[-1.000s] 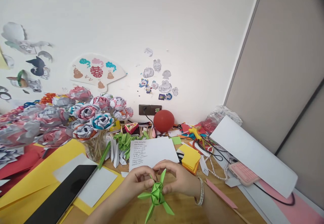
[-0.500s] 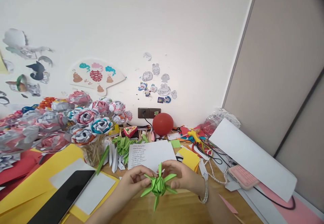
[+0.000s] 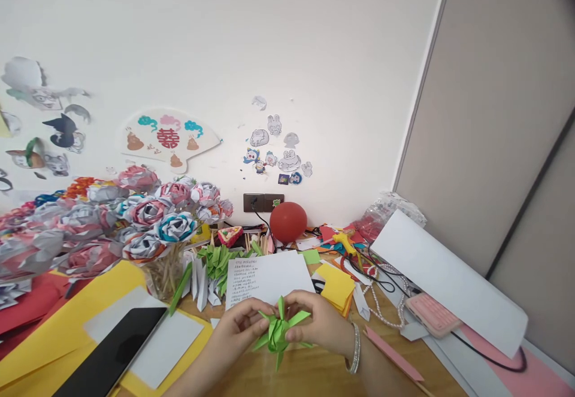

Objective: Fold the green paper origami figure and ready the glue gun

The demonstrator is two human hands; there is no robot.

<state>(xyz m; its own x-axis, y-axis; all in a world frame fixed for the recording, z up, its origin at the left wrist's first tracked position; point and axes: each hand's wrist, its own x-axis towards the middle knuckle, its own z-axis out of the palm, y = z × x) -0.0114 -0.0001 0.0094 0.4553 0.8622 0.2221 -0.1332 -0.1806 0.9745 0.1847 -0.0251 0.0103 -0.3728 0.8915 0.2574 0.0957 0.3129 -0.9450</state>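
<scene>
A: where's the green paper flower (image 3: 277, 334) being held, lol?
B: pinched between the left hand (image 3: 246, 325) at 9 o'clock and right hand (image 3: 320, 324) at 3, some fingertips hidden.
A: any writing?
B: white sheet (image 3: 283, 271) at 12: bottom partly blocked, handwriting too tiny to be read. red 囍 is shown on the fan cutout (image 3: 168, 138), 11 o'clock.
</scene>
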